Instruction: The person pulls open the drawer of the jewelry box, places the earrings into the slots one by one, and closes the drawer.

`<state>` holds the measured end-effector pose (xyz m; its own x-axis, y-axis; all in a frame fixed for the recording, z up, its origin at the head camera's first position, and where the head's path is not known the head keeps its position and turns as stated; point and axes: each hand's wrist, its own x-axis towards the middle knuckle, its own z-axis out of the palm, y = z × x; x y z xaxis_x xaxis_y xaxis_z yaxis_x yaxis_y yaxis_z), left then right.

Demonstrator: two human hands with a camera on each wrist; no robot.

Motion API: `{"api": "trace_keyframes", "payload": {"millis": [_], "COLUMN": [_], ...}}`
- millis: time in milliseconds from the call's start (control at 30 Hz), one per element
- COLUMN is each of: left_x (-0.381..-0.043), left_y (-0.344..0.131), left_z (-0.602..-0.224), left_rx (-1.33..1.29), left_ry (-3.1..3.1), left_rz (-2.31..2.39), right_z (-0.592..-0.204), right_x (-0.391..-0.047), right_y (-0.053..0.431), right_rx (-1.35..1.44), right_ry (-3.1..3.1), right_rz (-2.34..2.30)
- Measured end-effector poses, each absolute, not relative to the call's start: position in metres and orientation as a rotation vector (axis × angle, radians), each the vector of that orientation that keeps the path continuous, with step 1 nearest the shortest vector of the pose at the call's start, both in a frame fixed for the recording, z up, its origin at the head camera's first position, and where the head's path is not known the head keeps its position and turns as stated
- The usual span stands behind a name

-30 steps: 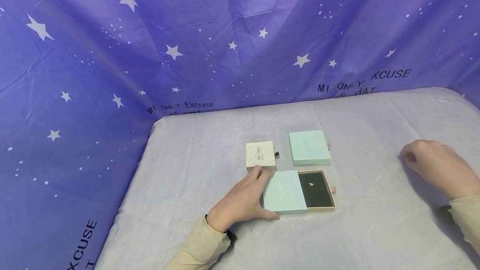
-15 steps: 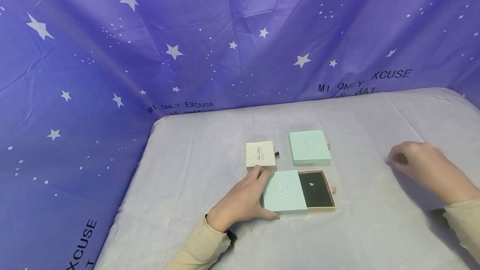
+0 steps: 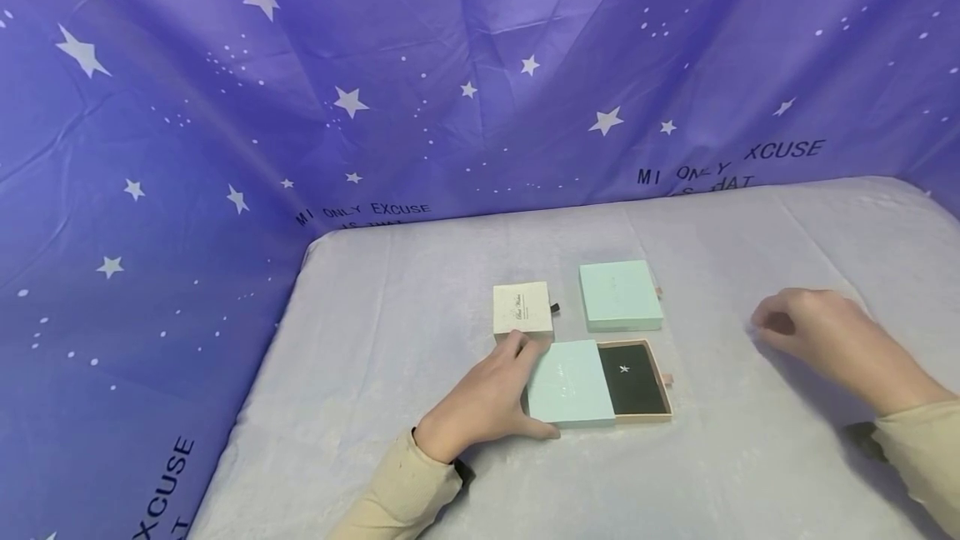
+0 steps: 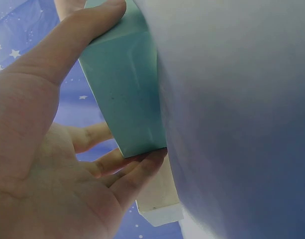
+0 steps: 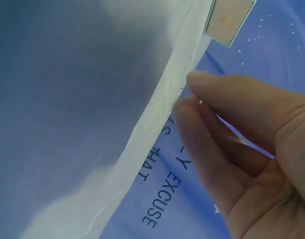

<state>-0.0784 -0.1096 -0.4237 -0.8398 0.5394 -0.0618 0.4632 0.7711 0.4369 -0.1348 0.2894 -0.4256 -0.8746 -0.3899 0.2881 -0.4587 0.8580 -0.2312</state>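
My left hand (image 3: 487, 390) holds the mint-green drawer box (image 3: 572, 386) by its left end, thumb along the near side and fingers at the far side. The box's tray (image 3: 671, 402) is pulled partly out to the right. On the tray's black pad (image 3: 637, 398) sits a small silver star-shaped piece (image 3: 624, 369). To the right, my right hand (image 3: 817, 340) is above the cloth, thumb and index fingertips brought together. A tiny silvery piece (image 5: 200, 102) shows between these fingertips in the right wrist view; its kind is too small to tell.
A cream box (image 3: 521, 307) with a black tab lies just behind the left fingers. Another mint box (image 3: 619, 296), pulled shut, lies behind the opened one. A pale cloth (image 3: 420, 273) covers the table, and a purple star-patterned curtain (image 3: 420, 48) borders it at the back and left.
My right hand has moved left across the table, closer to the pulled-out tray, its fingers still pinched. My left hand and the boxes have stayed in place.
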Motion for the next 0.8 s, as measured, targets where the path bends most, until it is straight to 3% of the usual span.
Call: {"api": "trace_keyframes", "payload": {"millis": [800], "left_x": [-0.080], "left_y": [-0.110], "left_z": [-0.425], "left_rx": [0.798], "left_ry": [2.781], "left_rz": [0.613], "right_z": [-0.424], "right_x": [-0.126], "right_y": [0.251], "right_rx": [0.793], "right_ry": [-2.675], "right_rz": [0.557]}}
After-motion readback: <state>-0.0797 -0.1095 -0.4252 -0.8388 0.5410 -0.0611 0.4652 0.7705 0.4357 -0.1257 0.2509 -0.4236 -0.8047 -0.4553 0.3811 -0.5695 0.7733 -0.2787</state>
